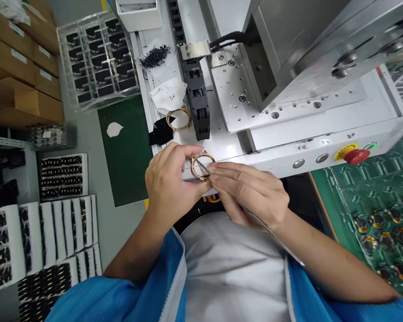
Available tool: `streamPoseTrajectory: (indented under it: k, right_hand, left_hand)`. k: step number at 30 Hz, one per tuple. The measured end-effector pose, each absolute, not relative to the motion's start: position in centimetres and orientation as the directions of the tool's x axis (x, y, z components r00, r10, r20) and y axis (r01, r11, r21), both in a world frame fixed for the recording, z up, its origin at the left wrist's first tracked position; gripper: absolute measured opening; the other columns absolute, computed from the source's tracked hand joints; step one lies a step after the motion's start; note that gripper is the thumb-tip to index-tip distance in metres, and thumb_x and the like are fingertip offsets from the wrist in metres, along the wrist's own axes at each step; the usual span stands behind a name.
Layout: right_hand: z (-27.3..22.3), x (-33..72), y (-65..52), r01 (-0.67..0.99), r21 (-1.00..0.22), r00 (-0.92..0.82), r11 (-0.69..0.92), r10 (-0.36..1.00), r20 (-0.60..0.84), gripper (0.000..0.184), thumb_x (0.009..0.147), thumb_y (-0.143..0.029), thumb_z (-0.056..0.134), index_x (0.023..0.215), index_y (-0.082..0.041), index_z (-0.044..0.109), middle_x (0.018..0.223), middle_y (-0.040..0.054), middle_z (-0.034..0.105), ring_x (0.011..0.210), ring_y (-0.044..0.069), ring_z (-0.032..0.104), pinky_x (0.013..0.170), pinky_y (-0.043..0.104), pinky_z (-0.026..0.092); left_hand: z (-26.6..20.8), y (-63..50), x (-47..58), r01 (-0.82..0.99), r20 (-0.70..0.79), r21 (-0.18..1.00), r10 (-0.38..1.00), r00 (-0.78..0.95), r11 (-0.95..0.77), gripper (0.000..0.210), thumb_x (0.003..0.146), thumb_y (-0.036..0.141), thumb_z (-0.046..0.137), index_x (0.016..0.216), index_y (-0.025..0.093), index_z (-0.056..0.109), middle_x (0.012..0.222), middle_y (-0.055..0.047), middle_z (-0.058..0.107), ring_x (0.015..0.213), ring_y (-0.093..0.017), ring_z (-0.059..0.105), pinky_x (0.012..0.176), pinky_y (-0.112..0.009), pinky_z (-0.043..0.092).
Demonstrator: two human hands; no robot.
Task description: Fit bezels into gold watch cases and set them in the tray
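Observation:
My left hand (171, 183) is closed on a gold watch case (192, 172), an open ring pinched by its edge between thumb and fingers. In my right hand (251, 190) is a long, thin metal tool (275, 239), gripped like a pen. Its tip reaches into the ring, against or close to the inner wall; the exact contact is too small to tell. Past my left hand, a second gold watch case (168, 120) lies by a black cloth (161, 132) and a crumpled white tissue (166, 96) with tiny dark bits on it.
Small black strips (154, 57) are heaped farther back. A black cable chain (198, 96) runs beside a metal machine plate (235, 89). A red emergency button (356, 156) is at front right. Clear trays (100, 58) of black parts stand left, and a tray of round parts (386, 219) right.

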State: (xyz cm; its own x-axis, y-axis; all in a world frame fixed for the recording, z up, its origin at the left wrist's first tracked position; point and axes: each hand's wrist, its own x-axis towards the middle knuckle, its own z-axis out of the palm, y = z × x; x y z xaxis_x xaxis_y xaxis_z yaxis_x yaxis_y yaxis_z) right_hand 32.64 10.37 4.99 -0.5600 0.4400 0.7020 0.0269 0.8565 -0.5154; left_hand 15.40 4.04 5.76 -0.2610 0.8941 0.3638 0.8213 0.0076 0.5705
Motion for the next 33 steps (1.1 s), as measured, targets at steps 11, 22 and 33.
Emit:
streamPoseTrajectory:
  k: [11,22,33]
  right_hand:
    - [5.7,32.8,11.1,-0.044,-0.616,-0.617,0.787,0.463,0.636,0.018,0.093,-0.003,0.062,0.104,-0.013,0.072,0.102,0.015,0.08,0.106,0.025,0.077,0.097,0.041,0.067]
    - [6.1,32.8,10.6,-0.033,-0.589,-0.652,0.808,0.429,0.626,0.02,0.092,-0.003,0.063,0.105,-0.015,0.072,0.104,0.012,0.081,0.107,0.025,0.077,0.096,0.041,0.068]
    - [6.2,32.4,10.3,0.016,-0.57,-0.602,0.822,0.463,0.65,0.02,0.091,-0.001,0.063,0.103,-0.014,0.072,0.098,0.0111,0.081,0.102,0.025,0.079,0.094,0.039,0.069]
  left_hand:
    - [5.7,4.1,15.4,0.82,0.366,0.573,0.895,-0.257,0.001,0.029,0.076,0.034,0.079,0.1,0.022,0.069,0.08,0.001,0.063,0.07,-0.016,0.056,0.067,-0.031,0.045]
    - [5.7,4.1,15.3,0.823,0.348,0.569,0.904,-0.249,0.007,0.029,0.076,0.034,0.08,0.101,0.023,0.069,0.084,0.0,0.068,0.072,-0.019,0.06,0.067,-0.032,0.046]
    - [5.6,4.1,15.3,0.83,0.369,0.557,0.896,-0.247,-0.001,0.028,0.077,0.033,0.079,0.1,0.023,0.068,0.086,-0.001,0.069,0.076,-0.02,0.064,0.068,-0.033,0.047]
